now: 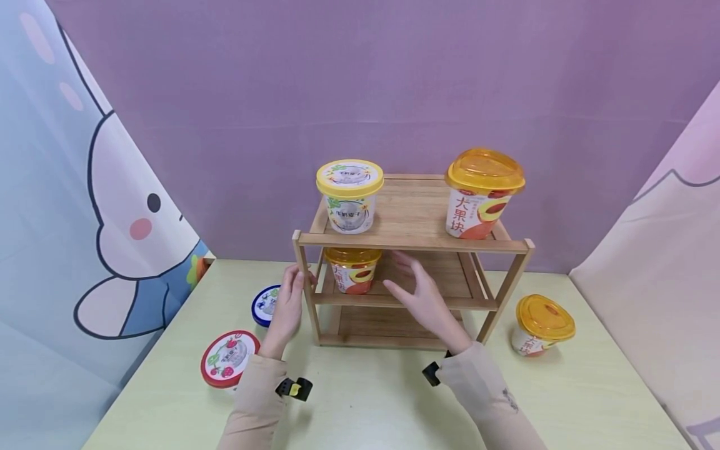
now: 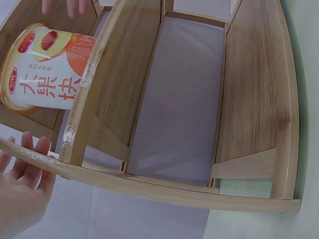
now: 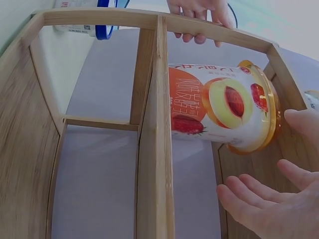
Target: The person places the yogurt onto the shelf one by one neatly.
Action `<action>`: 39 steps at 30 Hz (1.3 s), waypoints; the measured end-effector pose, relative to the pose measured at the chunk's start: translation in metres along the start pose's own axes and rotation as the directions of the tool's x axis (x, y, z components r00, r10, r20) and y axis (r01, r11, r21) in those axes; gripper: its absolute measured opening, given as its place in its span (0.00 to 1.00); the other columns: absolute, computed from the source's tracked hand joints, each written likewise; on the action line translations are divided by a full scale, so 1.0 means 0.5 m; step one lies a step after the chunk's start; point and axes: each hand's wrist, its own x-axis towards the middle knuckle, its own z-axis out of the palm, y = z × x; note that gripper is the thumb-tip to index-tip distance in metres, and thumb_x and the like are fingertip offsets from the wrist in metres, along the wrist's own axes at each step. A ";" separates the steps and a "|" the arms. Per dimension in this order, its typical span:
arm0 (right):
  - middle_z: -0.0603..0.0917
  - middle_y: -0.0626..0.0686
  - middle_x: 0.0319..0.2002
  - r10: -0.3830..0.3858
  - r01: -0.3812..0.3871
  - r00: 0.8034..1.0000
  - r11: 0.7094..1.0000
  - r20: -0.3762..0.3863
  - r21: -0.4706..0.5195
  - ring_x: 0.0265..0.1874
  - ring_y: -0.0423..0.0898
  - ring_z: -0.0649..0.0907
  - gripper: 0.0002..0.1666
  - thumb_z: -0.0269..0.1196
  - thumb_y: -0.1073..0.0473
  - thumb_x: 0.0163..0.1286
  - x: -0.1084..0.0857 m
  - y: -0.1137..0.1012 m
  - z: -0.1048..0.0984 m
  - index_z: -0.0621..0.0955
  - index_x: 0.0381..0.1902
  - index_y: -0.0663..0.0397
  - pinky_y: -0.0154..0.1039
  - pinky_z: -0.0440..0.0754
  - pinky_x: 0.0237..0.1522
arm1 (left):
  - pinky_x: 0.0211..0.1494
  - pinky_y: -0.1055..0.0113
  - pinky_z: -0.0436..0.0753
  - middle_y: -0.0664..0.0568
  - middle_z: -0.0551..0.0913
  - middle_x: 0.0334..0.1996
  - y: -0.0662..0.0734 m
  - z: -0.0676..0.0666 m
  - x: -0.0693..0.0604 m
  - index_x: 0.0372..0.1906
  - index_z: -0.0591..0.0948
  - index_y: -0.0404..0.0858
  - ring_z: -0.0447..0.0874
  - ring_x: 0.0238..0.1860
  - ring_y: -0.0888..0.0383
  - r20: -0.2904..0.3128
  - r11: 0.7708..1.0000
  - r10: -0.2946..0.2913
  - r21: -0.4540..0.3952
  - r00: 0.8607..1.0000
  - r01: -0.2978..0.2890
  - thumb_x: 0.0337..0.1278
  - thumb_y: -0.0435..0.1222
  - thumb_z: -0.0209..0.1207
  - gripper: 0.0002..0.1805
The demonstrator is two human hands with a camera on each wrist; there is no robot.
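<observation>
On the middle tier of the wooden shelf (image 1: 404, 299) stands a yogurt cup (image 1: 353, 275) with an orange lid and fruit pictures. My right hand (image 1: 423, 299) reaches in at the cup's right, fingers spread and apart from it. In the right wrist view, that hand (image 3: 279, 199) has its palm facing the cup. At the shelf's left front post is my left hand (image 1: 288, 312), its fingers extending behind the post. The left wrist view shows the loosely bent fingers of this hand (image 2: 25, 194) partly hidden by the post; whether they touch it is unclear.
The top tier holds a yellow-lidded tub (image 1: 350, 197) and an orange-lidded yogurt cup (image 1: 482, 194). Left on the table (image 1: 360, 406) are a red-lidded tub (image 1: 229, 359) and a blue-lidded tub (image 1: 264, 305). Another orange-lidded cup (image 1: 542, 325) stands right of the shelf.
</observation>
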 end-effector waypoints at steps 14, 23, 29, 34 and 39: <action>0.71 0.57 0.54 -0.118 0.112 0.991 0.989 -0.061 -0.095 0.53 0.55 0.71 0.27 0.60 0.61 0.60 -0.060 0.027 -0.030 0.67 0.57 0.57 0.53 0.68 0.51 | 0.52 0.50 0.65 0.36 0.70 0.40 -0.005 -0.001 0.000 0.53 0.62 0.31 0.69 0.47 0.43 0.007 1.000 -0.003 0.015 1.000 0.003 0.69 0.37 0.32 0.16; 0.73 0.56 0.51 -0.121 0.103 0.988 0.978 -0.091 -0.182 0.52 0.51 0.71 0.21 0.60 0.63 0.59 -0.098 0.047 -0.063 0.72 0.52 0.57 0.50 0.69 0.51 | 0.53 0.49 0.65 0.34 0.70 0.40 -0.002 -0.002 0.001 0.52 0.62 0.31 0.69 0.48 0.44 0.010 1.000 -0.030 0.003 1.000 0.029 0.69 0.36 0.33 0.16; 0.73 0.58 0.51 -0.129 0.099 0.985 0.966 -0.115 -0.237 0.51 0.53 0.72 0.20 0.61 0.65 0.58 -0.118 0.064 -0.086 0.74 0.50 0.58 0.52 0.70 0.49 | 0.53 0.50 0.66 0.33 0.71 0.40 -0.002 -0.002 0.001 0.52 0.62 0.30 0.68 0.47 0.44 0.006 1.000 -0.025 -0.011 1.000 0.025 0.68 0.36 0.33 0.16; 0.74 0.59 0.50 -0.104 0.068 0.986 0.963 -0.128 -0.261 0.48 0.54 0.74 0.18 0.60 0.65 0.59 -0.135 0.071 -0.102 0.75 0.48 0.58 0.54 0.71 0.46 | 0.52 0.50 0.66 0.33 0.70 0.39 -0.002 -0.002 0.001 0.51 0.63 0.30 0.69 0.46 0.43 0.004 1.000 -0.010 -0.014 1.000 0.010 0.69 0.38 0.33 0.17; 0.76 0.55 0.48 -0.107 0.065 0.984 0.958 -0.141 -0.279 0.46 0.46 0.73 0.18 0.60 0.67 0.58 -0.154 0.077 -0.115 0.76 0.48 0.56 0.34 0.71 0.48 | 0.52 0.50 0.66 0.33 0.70 0.39 -0.003 -0.003 0.001 0.51 0.63 0.30 0.69 0.46 0.43 0.007 1.000 0.000 -0.012 1.000 0.000 0.69 0.38 0.33 0.17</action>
